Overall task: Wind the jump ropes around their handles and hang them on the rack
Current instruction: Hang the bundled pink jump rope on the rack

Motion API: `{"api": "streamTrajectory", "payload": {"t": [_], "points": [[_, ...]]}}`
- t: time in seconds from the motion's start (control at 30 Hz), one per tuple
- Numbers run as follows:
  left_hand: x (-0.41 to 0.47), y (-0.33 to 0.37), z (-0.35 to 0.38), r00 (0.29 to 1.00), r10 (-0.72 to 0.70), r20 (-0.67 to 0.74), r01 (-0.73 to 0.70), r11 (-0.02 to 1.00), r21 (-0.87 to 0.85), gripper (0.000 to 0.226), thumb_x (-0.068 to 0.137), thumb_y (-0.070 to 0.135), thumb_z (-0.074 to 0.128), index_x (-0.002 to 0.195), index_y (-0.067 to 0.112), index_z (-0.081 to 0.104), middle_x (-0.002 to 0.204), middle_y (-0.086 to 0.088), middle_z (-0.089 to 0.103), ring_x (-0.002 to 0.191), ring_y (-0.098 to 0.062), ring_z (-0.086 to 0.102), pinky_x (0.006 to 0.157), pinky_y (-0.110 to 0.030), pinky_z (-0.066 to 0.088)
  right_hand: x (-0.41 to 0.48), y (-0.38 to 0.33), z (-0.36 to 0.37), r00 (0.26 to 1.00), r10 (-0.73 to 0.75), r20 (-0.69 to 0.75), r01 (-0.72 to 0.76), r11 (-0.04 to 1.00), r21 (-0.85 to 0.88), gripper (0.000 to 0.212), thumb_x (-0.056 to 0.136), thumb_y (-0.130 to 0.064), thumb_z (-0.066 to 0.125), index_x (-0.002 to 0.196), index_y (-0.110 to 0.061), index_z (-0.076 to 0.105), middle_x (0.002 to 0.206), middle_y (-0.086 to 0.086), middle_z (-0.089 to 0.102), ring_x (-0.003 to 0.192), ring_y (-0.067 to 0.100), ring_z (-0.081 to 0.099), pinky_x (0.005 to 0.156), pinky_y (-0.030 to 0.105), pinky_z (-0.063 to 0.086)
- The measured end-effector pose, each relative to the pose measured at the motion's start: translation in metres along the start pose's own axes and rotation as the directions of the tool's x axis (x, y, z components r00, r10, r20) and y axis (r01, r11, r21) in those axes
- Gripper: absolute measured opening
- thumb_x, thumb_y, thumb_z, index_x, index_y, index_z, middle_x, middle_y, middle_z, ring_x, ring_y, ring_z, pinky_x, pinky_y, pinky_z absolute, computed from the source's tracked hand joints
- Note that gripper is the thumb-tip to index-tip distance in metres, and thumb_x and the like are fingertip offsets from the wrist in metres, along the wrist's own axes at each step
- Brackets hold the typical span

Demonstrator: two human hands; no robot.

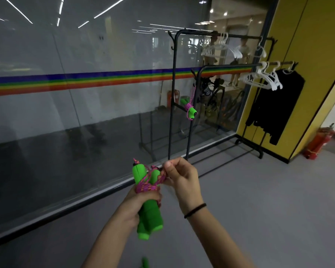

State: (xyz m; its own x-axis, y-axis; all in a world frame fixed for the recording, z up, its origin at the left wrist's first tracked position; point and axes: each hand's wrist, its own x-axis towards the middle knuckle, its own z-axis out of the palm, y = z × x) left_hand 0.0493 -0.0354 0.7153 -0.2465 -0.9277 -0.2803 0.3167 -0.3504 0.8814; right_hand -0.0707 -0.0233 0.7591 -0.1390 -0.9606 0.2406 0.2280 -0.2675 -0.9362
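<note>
Left hand (132, 202) on handles, rope in right

Two green handles (150, 215) are clasped together in the left grip, low at centre. Around their upper part pink rope (145, 185) is wound (several turns). Its loose stretch is pinched by the right hand (182, 178), just beside. Another wound jump rope (190, 110) is hung on the black rack (230, 65), well apart.

Grey smooth floor (259, 209) with a black metal clothes rack (190, 132) standing at the far right.
A wound jump rope (190, 110), green foam handles and pink cord, hangs at the rack's left end; white plastic hangers (263, 78) and a black garment (278, 105) hang on its rail; a red fire extinguisher (317, 144) lies further right.
</note>
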Motion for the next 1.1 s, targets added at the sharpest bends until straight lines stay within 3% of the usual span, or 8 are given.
{"api": "streamTrajectory", "payload": {"t": [0.23, 0.33, 0.43, 0.57, 0.67, 0.8, 0.93, 1.1], "points": [[0.092, 0.014, 0.047, 0.996, -0.036, 0.083, 0.034, 0.999, 0.02, 0.055, 0.051, 0.007, 0.086, 0.102, 0.006, 0.064, 0.088, -0.01, 0.067, 0.074, -0.021, 0.061, 0.063, -0.026, 0.053, 0.11, 0.009, -0.059, 0.993, -0.059, 0.1, 0.078, 0.978, -0.196, 0.021, 0.087, -0.008, 0.058, 0.068, -0.016, 0.055, 0.055, -0.006, 0.056, 0.05, 0.004, 0.051, 0.052, 0.024, 0.044], [0.156, 0.034, 0.082, 0.989, 0.145, -0.036, -0.139, 0.979, 0.146, 0.057, 0.069, 0.018, 0.08, 0.118, 0.006, 0.055, 0.095, -0.002, 0.069, 0.086, -0.013, 0.065, 0.069, -0.024, 0.05, 0.18, 0.006, -0.086, 0.98, -0.117, 0.158, 0.163, 0.936, -0.312, 0.022, 0.083, -0.008, 0.063, 0.066, -0.02, 0.057, 0.051, -0.011, 0.056, 0.048, -0.002, 0.049, 0.05, 0.017, 0.04], [0.217, 0.065, 0.115, 0.881, 0.429, -0.202, -0.355, 0.879, 0.318, 0.064, 0.077, 0.015, 0.074, 0.133, 0.01, 0.043, 0.119, 0.002, 0.05, 0.112, -0.011, 0.05, 0.087, -0.022, 0.038, 0.245, 0.002, -0.112, 0.971, -0.143, 0.19, 0.209, 0.896, -0.392, 0.019, 0.08, -0.011, 0.067, 0.066, -0.023, 0.061, 0.051, -0.014, 0.059, 0.05, -0.005, 0.051, 0.053, 0.013, 0.04], [0.276, 0.099, 0.149, 0.798, 0.603, -0.023, -0.536, 0.725, 0.432, 0.021, 0.074, -0.001, 0.072, 0.089, 0.013, 0.066, 0.076, 0.012, 0.07, 0.072, 0.012, 0.061, 0.072, -0.011, 0.044, 0.315, 0.003, -0.142, 0.972, -0.156, 0.176, 0.222, 0.859, -0.461, 0.002, 0.078, -0.014, 0.07, 0.077, -0.013, 0.069, 0.064, -0.009, 0.064, 0.055, -0.007, 0.056, 0.056, 0.009, 0.044], [0.322, 0.119, 0.166, 0.805, 0.593, -0.023, -0.532, 0.739, 0.413, 0.024, 0.071, -0.013, 0.069, 0.081, 0.009, 0.066, 0.053, 0.013, 0.068, 0.054, 0.006, 0.062, 0.058, -0.007, 0.048, 0.364, 0.002, -0.156, 0.975, -0.159, 0.155, 0.215, 0.847, -0.486, 0.009, 0.077, -0.011, 0.07, 0.082, -0.004, 0.069, 0.062, -0.004, 0.062, 0.047, -0.005, 0.053, 0.049, 0.007, 0.043], [0.386, 0.143, 0.179, 0.816, 0.578, 0.003, -0.508, 0.714, 0.482, 0.029, 0.068, -0.016, 0.07, 0.071, 0.013, 0.066, 0.048, 0.015, 0.065, 0.049, 0.006, 0.061, 0.055, -0.007, 0.049, 0.427, 0.008, -0.169, 0.983, -0.171, 0.066, 0.179, 0.823, -0.54, 0.013, 0.071, -0.012, 0.077, 0.077, -0.009, 0.065, 0.064, 0.002, 0.061, 0.054, 0.006, 0.057, 0.055, 0.019, 0.05], [0.456, 0.171, 0.178, 0.792, 0.61, 0.025, -0.532, 0.67, 0.518, 0.016, 0.073, -0.009, 0.07, 0.087, -0.002, 0.071, 0.063, 0.012, 0.069, 0.054, 0.007, 0.063, 0.06, -0.007, 0.05, 0.494, 0.014, -0.178, 0.98, -0.196, 0.041, 0.176, 0.744, -0.644, 0.016, 0.068, -0.02, 0.079, 0.071, -0.017, 0.063, 0.069, 0.006, 0.068, 0.064, 0.016, 0.064, 0.062, 0.024, 0.052], [0.539, 0.212, 0.179, 0.686, 0.715, 0.136, -0.623, 0.479, 0.619, 0.027, 0.082, -0.007, 0.061, 0.076, 0.02, 0.063, 0.078, 0.005, 0.064, 0.065, 0.007, 0.06, 0.067, -0.008, 0.047, 0.576, 0.023, -0.171, 0.977, -0.192, 0.087, 0.194, 0.659, -0.727, 0.012, 0.076, -0.015, 0.07, 0.075, -0.019, 0.059, 0.077, 0.006, 0.069, 0.072, 0.018, 0.065, 0.069, 0.03, 0.053]]}}
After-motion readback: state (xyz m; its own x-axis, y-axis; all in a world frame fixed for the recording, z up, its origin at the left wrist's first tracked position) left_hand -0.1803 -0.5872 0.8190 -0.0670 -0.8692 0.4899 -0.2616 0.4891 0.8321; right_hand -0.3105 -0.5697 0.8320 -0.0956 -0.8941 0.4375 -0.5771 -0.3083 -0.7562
